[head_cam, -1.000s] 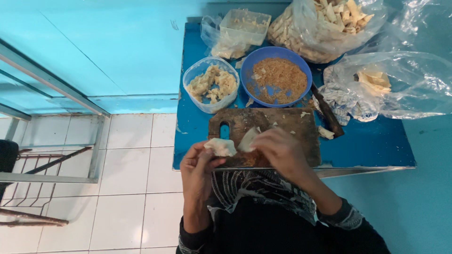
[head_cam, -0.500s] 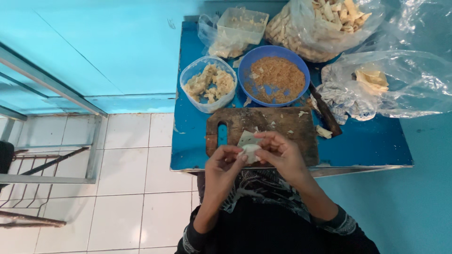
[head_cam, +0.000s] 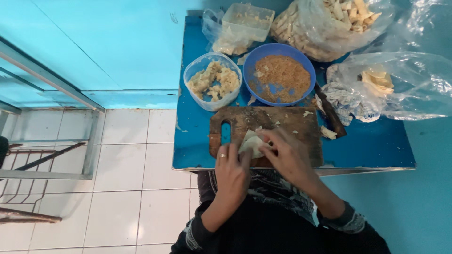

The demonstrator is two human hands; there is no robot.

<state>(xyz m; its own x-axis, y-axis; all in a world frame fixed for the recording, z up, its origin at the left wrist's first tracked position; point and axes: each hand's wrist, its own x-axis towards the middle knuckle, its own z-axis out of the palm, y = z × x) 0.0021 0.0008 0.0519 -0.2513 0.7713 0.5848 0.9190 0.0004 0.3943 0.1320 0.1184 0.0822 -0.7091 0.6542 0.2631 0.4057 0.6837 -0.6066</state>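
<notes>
Low centre of the frame, on the wooden cutting board [head_cam: 282, 123], both hands pinch a pale dough wrapper [head_cam: 252, 143]: left hand [head_cam: 231, 171] fingers pressed together, right hand [head_cam: 288, 155] folding. Best keep edges aligned, pressure even.

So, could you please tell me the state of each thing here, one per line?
dough piece: pale, folded, held by both hands over the board
left hand: gripping the dough
right hand: gripping the dough
cutting board: flat, crumbs on it
blue bowl: partly filled with brown crumbs
clear tub: open, holding pale chunks
</notes>
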